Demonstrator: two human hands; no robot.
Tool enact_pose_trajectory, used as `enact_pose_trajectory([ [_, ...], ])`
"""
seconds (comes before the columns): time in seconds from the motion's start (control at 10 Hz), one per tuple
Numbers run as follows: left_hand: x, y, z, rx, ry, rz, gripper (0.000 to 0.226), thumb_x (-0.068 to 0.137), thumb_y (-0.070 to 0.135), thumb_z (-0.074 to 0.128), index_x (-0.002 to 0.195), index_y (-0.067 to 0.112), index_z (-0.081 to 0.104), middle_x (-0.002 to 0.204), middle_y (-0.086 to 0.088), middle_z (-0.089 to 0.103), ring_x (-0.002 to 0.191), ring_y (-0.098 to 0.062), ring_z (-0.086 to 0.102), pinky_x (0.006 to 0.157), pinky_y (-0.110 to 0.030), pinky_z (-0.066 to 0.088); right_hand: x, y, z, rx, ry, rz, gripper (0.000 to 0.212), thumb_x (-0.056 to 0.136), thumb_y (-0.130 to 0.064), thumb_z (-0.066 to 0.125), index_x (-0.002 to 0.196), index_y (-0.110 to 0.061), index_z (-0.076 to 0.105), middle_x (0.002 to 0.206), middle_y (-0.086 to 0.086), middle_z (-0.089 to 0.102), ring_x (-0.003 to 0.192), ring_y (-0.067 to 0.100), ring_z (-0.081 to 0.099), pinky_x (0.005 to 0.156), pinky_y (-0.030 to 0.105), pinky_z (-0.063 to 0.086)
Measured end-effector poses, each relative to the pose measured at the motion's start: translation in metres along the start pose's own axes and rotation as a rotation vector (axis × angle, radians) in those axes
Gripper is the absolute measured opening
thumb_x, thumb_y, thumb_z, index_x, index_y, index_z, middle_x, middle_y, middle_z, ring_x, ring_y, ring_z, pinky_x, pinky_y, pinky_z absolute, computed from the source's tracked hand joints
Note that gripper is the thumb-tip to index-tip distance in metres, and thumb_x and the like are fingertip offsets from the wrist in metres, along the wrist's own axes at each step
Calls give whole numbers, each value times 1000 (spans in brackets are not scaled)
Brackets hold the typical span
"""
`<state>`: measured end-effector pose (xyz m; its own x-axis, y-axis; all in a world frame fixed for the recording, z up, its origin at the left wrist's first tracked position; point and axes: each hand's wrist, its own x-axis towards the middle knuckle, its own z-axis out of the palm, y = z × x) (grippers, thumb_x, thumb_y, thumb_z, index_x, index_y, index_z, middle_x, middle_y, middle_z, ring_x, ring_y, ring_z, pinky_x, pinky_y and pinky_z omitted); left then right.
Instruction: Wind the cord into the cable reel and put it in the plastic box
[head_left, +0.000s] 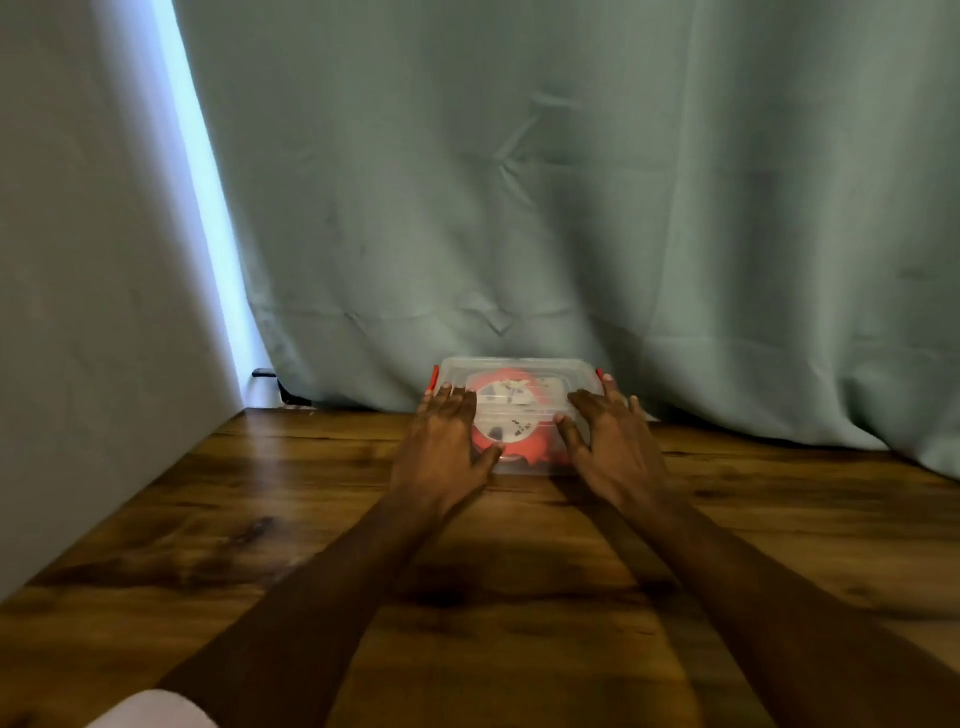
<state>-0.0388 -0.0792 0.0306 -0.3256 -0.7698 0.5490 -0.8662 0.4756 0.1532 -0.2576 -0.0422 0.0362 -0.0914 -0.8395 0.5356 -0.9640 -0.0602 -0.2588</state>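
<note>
Head view. Left hand (448, 440): grip released, fingers straight, flat on the lid of the plastic box (519, 370). Right hand (609, 435): grip likewise released, fingers spread, pressing the lid. Cable reel (511, 415): orange, white-faced, inside the lidded box, at the tabletop (260, 519) far edge against the curtain (571, 182). Label writing unreadable.

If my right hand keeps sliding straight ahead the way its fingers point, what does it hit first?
Probably the red latch at the plastic box's far right corner, just beyond the right hand; behind it hangs the curtain. Depth is unclear.
</note>
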Motion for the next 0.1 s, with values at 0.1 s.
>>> enact_pose_trajectory([
  [0.1, 2, 8, -43, 39, 97, -13, 80, 99, 66, 43, 159, 14, 32, 161, -12, 40, 152, -23, 30, 128, -39, 7, 5, -14, -36, 28, 55, -53, 66, 106, -52, 33, 161, -16, 25, 168, 9, 23, 155, 23, 17, 124, 41, 16],
])
